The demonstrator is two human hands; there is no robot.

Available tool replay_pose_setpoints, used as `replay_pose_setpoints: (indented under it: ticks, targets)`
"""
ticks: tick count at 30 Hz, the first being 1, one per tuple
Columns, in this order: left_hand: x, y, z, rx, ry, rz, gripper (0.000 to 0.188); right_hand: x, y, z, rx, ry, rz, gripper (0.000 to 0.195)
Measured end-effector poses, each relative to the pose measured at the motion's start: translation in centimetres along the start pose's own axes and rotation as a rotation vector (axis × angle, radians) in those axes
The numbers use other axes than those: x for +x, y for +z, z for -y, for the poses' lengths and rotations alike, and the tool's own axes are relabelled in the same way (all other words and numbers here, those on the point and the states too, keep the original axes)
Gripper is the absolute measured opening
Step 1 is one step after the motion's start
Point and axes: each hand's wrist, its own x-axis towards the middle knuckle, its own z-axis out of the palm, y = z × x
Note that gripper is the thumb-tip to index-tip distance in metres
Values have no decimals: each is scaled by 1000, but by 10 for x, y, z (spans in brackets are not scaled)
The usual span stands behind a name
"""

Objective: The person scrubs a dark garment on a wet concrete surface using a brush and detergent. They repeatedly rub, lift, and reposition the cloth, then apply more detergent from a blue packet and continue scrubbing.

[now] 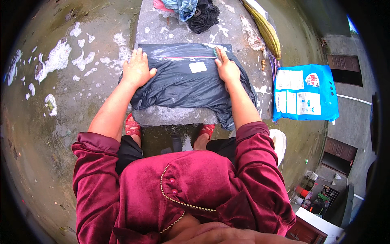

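Observation:
A dark wet garment (179, 82) lies spread over a grey stone slab (176, 116), with part of it hanging past the slab's near edge. Across its upper part runs a thin red-and-white stripe, and below that sits a white patch (197, 67). My left hand (137, 69) presses flat on the garment's left side, fingers spread. At the upper right, my right hand (228, 67) grips a scrub brush whose teal bristles (215, 53) rest against the cloth; the fingers hide most of it. Whitish suds streak the cloth near the brush.
Crumpled blue and black clothes (201, 15) lie at the slab's far end. Along its right edge are a long ridged gourd (268, 33), clear plastic wrap (253, 36) and a blue printed bag (327, 91). Foam (56, 61) dots the wet ground. A white container (279, 141) stands right of my leg.

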Motion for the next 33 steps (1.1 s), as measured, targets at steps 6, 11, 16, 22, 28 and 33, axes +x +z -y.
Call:
replay_pose_setpoints:
  ticks: [6,11,16,22,28,33]
  targets:
    - [-1,7,2,-25,11,-39,75,-53,32,109,100,-356,115,53]
    - [-3,3,0,3,21,-45,74,12,0,-30,51,116,0,47]
    - [-2,8,0,15,25,-41,74,-41,22,100,184,-309,144,54]
    - [-4,9,5,-68,45,-62,74,7,0,-3,65,63,52,52]
    - [-5,15,8,-100,63,-87,73,-46,47,103,196,-449,66,55]
    - [-4,16,8,-96,80,-110,73,7,-3,-12,40,157,29,54]
